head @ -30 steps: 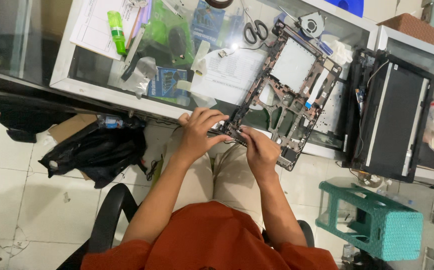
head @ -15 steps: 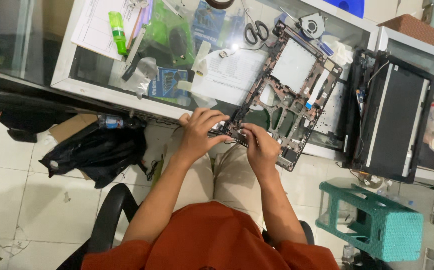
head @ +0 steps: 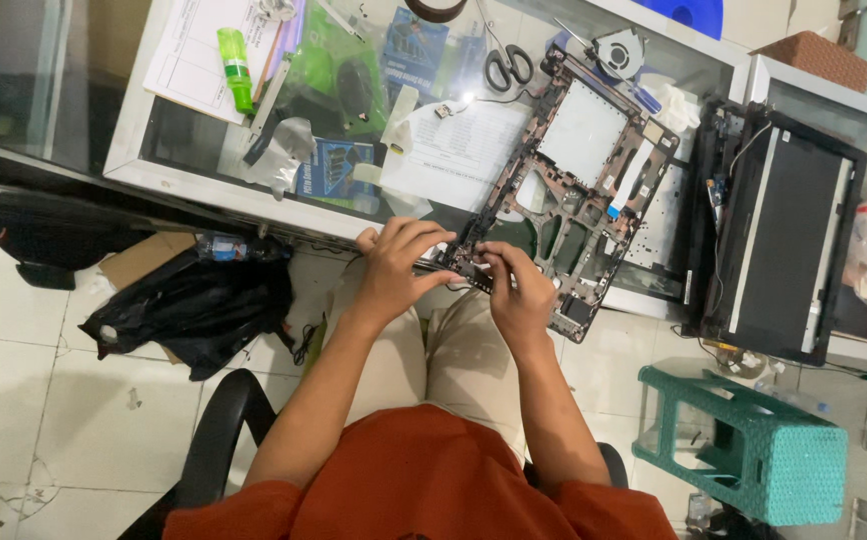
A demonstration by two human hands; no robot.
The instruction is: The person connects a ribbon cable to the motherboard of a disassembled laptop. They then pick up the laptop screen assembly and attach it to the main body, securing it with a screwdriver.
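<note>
Teal stool (head: 754, 450), lime-green marker (head: 235, 54)

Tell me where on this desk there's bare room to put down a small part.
Little room. The likeliest patch is the glass strip along the near edge of the table, between the green marker and the blue packet. From the scissors to the laptop frame, where the left hand and right hand work, it is crowded.

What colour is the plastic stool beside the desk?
Teal green, seen best in the head view: the stool stands on the tiled floor at lower right.
</note>
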